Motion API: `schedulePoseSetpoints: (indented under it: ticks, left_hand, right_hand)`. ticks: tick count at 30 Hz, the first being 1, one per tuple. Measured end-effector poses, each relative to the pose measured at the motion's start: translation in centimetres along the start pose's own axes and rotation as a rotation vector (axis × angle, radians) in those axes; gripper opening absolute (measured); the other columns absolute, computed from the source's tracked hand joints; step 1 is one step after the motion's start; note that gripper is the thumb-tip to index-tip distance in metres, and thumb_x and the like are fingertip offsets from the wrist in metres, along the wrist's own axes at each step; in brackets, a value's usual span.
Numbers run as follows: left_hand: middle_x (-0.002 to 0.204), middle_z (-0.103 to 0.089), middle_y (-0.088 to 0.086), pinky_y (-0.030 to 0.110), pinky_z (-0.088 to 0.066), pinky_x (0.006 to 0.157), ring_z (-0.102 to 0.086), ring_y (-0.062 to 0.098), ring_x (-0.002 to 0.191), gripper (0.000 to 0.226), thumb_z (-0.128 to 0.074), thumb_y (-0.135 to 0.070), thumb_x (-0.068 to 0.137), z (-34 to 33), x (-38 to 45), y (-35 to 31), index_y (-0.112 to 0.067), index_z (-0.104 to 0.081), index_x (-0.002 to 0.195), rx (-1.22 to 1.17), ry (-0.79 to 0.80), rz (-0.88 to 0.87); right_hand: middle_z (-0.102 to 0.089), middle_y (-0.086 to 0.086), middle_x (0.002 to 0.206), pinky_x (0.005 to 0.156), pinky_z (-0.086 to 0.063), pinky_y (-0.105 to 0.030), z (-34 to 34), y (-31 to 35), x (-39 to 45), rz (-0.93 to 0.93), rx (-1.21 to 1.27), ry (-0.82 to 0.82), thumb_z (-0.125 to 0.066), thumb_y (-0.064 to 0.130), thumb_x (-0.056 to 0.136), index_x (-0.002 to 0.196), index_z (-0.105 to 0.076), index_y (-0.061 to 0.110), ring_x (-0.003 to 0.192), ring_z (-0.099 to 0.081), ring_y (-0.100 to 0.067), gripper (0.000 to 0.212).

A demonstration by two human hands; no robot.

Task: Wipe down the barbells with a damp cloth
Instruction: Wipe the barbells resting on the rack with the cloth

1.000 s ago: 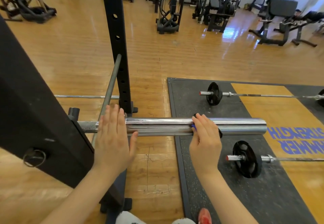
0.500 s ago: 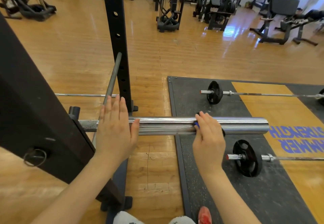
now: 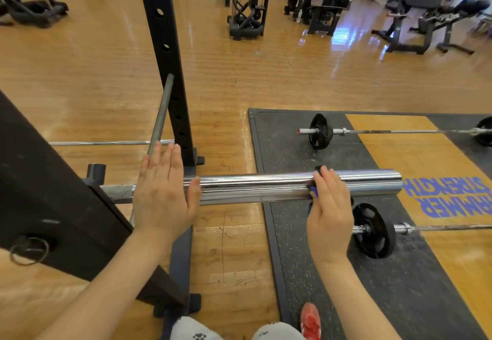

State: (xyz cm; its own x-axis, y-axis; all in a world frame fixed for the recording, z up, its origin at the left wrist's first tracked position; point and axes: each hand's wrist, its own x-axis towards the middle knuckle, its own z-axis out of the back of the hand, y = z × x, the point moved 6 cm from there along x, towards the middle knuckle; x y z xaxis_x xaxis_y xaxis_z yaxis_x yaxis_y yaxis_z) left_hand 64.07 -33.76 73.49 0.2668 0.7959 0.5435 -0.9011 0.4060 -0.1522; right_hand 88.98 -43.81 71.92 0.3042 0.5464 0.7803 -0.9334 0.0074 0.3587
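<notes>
A: What differs from half a second back?

B: From where I sit, little. The right hand (image 3: 330,206) has slid a touch further toward the right end of the polished chrome barbell sleeve (image 3: 266,186), which runs across the middle of the frame. The left hand (image 3: 163,193) has hardly shifted.

A: And how are the hands?

B: I see the left one flat, fingers straight and together, palm laid over the inner end of the sleeve, thumb against the chrome. The right one curls over the top of the sleeve and presses a dark blue cloth (image 3: 313,193) to it; only a sliver of cloth peeks out at the hand's left edge and at the fingertips.

A: Anything around it?

B: A black perforated steel rack upright (image 3: 165,54) rises just behind the left hand, with a thin grey rod (image 3: 161,116) leaning at it. At lower left a broad black rack beam (image 3: 53,193) hides the bar's inner part. On the dark rubber platform mat (image 3: 287,153) at right lie two barbells with small black plates, one far (image 3: 320,131), one near (image 3: 372,230), the near plate partly behind the right wrist. A red shoe (image 3: 310,321) shows at the bottom edge.
</notes>
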Motion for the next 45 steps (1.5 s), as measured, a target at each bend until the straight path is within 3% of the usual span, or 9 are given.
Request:
schedulePoseSetpoints:
  ticks: [5, 9, 13, 18, 25, 30, 33, 39, 45]
  left_hand:
    - [0.137, -0.048, 0.029, 0.048, -0.024, 0.109, -0.039, 0.042, 0.133, 0.086, -0.007, -0.056, 0.098, -0.3, 1.1, 0.2, 0.012, -0.044, 0.134, 0.012, 0.125, 0.014]
    - [0.144, -0.04, 0.026, 0.048, -0.02, 0.113, -0.03, 0.039, 0.139, 0.076, -0.017, -0.049, 0.097, 0.2, 0.5, 0.2, 0.01, -0.038, 0.139, 0.02, 0.122, 0.019]
    - [0.151, -0.028, 0.024, 0.046, -0.01, 0.118, -0.017, 0.036, 0.144, 0.069, -0.027, -0.041, 0.095, 0.7, -1.4, -0.7, 0.008, -0.031, 0.143, 0.011, 0.057, 0.019]
    - [0.144, -0.039, 0.027, 0.041, -0.009, 0.119, -0.03, 0.04, 0.138, 0.061, -0.031, -0.035, 0.097, 0.0, -1.4, -0.6, 0.01, -0.037, 0.139, -0.02, -0.063, -0.023]
    - [0.134, -0.05, 0.028, 0.046, -0.021, 0.113, -0.042, 0.042, 0.131, 0.06, -0.034, -0.033, 0.094, 0.1, 0.1, -0.5, 0.013, -0.047, 0.131, -0.019, -0.024, -0.017]
    - [0.134, -0.051, 0.027, 0.044, -0.02, 0.108, -0.041, 0.041, 0.132, 0.071, -0.023, -0.044, 0.094, -0.4, 1.6, 0.0, 0.011, -0.047, 0.132, -0.042, 0.155, 0.023]
    - [0.14, -0.045, 0.026, 0.045, -0.018, 0.112, -0.035, 0.04, 0.136, 0.068, -0.023, -0.042, 0.095, 0.2, 0.8, -0.3, 0.01, -0.043, 0.136, -0.011, 0.124, 0.021]
    - [0.148, -0.034, 0.024, 0.042, -0.01, 0.118, -0.021, 0.036, 0.142, 0.061, -0.032, -0.033, 0.095, 0.6, -1.7, -0.9, 0.008, -0.037, 0.14, -0.009, -0.004, 0.027]
    - [0.144, -0.038, 0.028, 0.037, -0.006, 0.119, -0.03, 0.04, 0.137, 0.064, -0.028, -0.04, 0.099, 0.0, -1.0, -0.6, 0.01, -0.036, 0.139, 0.016, -0.038, -0.015]
  right_hand:
    - [-0.061, -0.015, 0.122, 0.111, -0.032, -0.038, -3.0, 7.0, -1.8, 0.179, 0.1, 0.131, -0.052, -0.001, 0.085, 0.116, -0.062, -0.001, 0.123, -0.047, -0.024, 0.033]
    - [-0.059, -0.013, 0.127, 0.111, -0.033, -0.039, -3.0, 6.6, -2.4, 0.256, 0.14, 0.19, -0.05, -0.002, 0.086, 0.119, -0.062, 0.003, 0.126, -0.046, -0.024, 0.035]
    - [-0.061, -0.018, 0.122, 0.106, -0.037, -0.039, -0.6, 2.2, -1.0, 0.142, 0.068, 0.084, -0.04, 0.007, 0.099, 0.118, -0.062, -0.001, 0.122, -0.047, -0.026, 0.03]
    - [-0.062, -0.018, 0.12, 0.105, -0.035, -0.038, -0.7, 2.1, -0.1, -0.043, 0.078, 0.058, -0.045, 0.007, 0.091, 0.114, -0.063, -0.005, 0.122, -0.046, -0.022, 0.033]
    - [-0.064, -0.015, 0.12, 0.106, -0.037, -0.036, -1.5, 5.1, -0.2, 0.163, 0.118, 0.222, -0.044, 0.006, 0.089, 0.113, -0.066, -0.001, 0.12, -0.048, -0.022, 0.034]
    - [-0.063, -0.016, 0.121, 0.107, -0.031, -0.023, 1.0, -1.7, 1.3, -0.092, 0.013, 0.133, -0.041, 0.014, 0.092, 0.115, -0.064, -0.004, 0.116, -0.056, -0.032, 0.037]
    - [-0.064, -0.018, 0.117, 0.103, -0.033, -0.028, 0.6, -1.3, 1.5, -0.153, -0.017, 0.081, -0.042, 0.012, 0.091, 0.112, -0.065, -0.006, 0.113, -0.058, -0.035, 0.036]
    - [-0.065, -0.015, 0.117, 0.105, -0.038, -0.037, -2.1, 5.5, -0.4, 0.115, 0.067, 0.163, -0.047, 0.004, 0.089, 0.11, -0.067, -0.002, 0.117, -0.051, -0.024, 0.03]
    - [-0.062, -0.015, 0.122, 0.109, -0.032, -0.026, 1.6, -2.9, 1.3, -0.047, -0.037, 0.122, -0.043, 0.008, 0.091, 0.115, -0.064, -0.004, 0.12, -0.052, -0.027, 0.034]
